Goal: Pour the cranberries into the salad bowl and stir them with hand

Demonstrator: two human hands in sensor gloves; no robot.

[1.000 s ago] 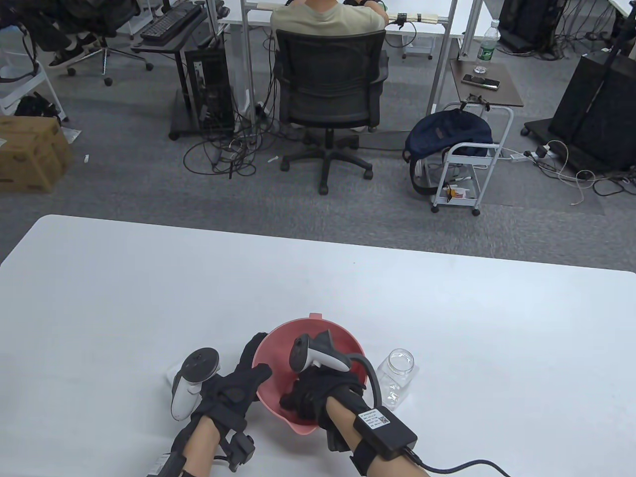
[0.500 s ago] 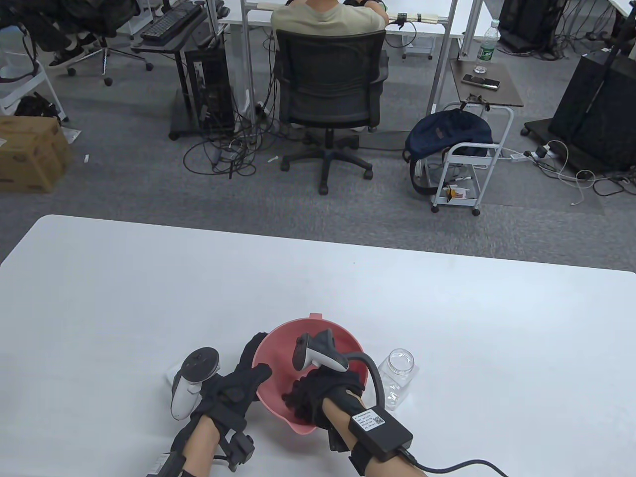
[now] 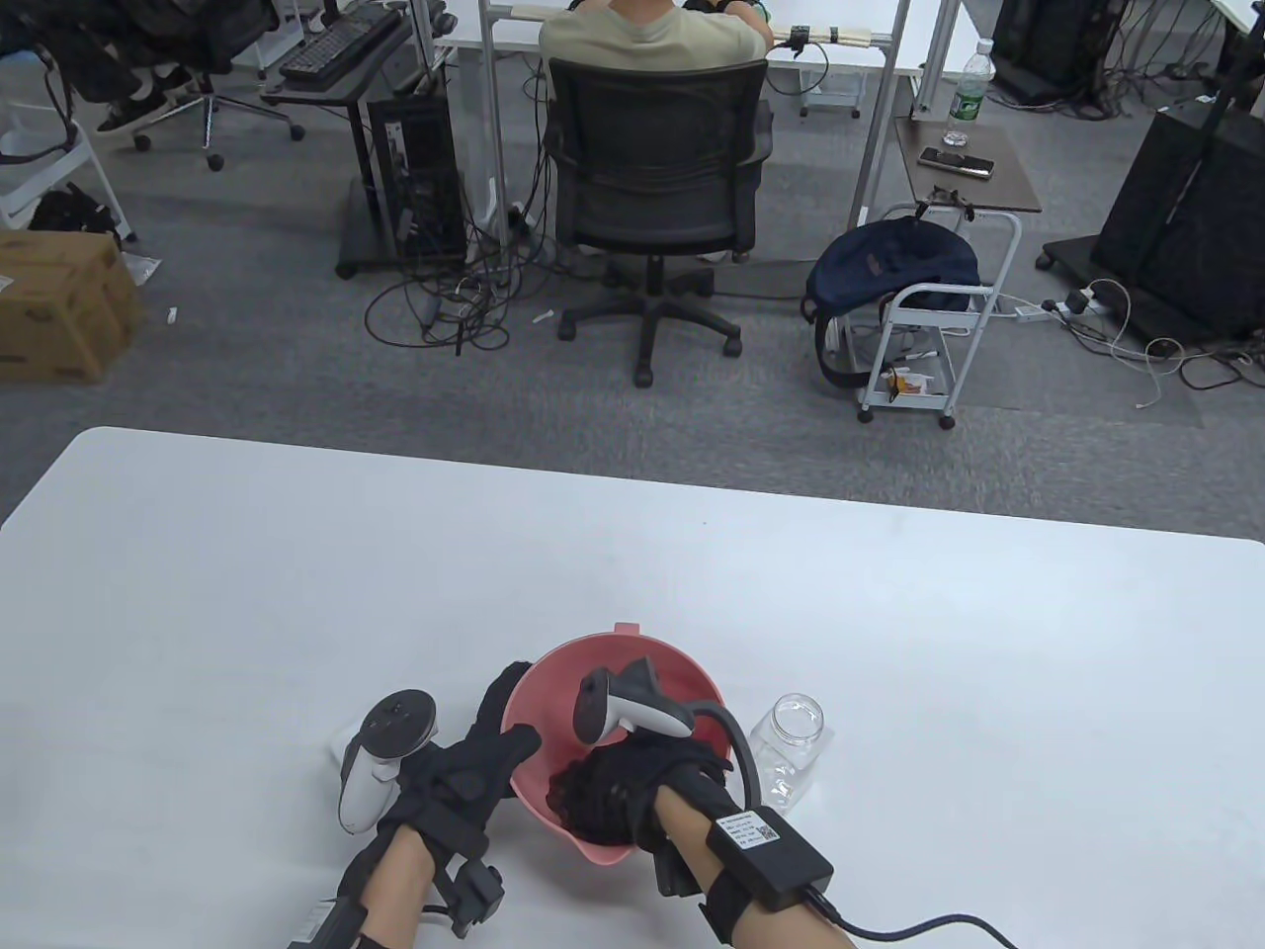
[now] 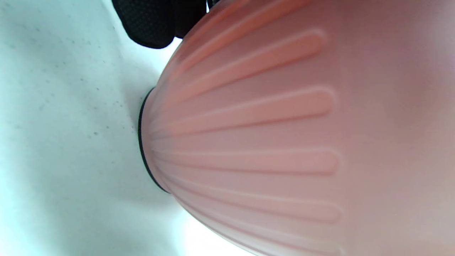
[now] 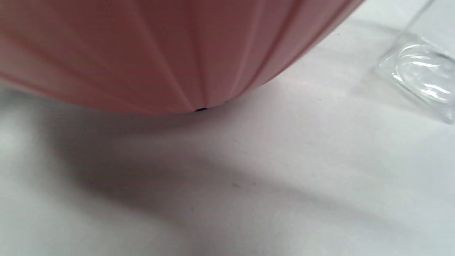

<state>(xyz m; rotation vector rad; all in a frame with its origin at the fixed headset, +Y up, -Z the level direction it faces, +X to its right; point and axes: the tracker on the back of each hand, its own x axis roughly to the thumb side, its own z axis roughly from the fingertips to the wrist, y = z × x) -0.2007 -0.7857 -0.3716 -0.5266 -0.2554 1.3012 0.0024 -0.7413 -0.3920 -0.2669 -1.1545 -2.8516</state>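
The pink salad bowl (image 3: 632, 644) stands near the table's front edge. My left hand (image 3: 516, 708) grips its left rim, thumb over the edge and fingers round the outside. My right hand (image 3: 585, 791) is down inside the bowl with its fingers bent into the bottom, hiding the contents; no cranberries show. The left wrist view is filled by the bowl's ribbed outer wall (image 4: 249, 142), with my gloved fingertips (image 4: 156, 21) at the top. In the right wrist view the bowl's underside (image 5: 160, 53) sits on the white table.
An empty clear jar (image 3: 786, 746) stands just right of the bowl, and its base (image 5: 423, 74) shows in the right wrist view. The white table (image 3: 296, 593) stretches left, right and beyond. Past it, a person sits on an office chair (image 3: 652, 168).
My right hand has shifted a little inside the bowl, to the right and then back left. The left hand, bowl and jar have not moved.
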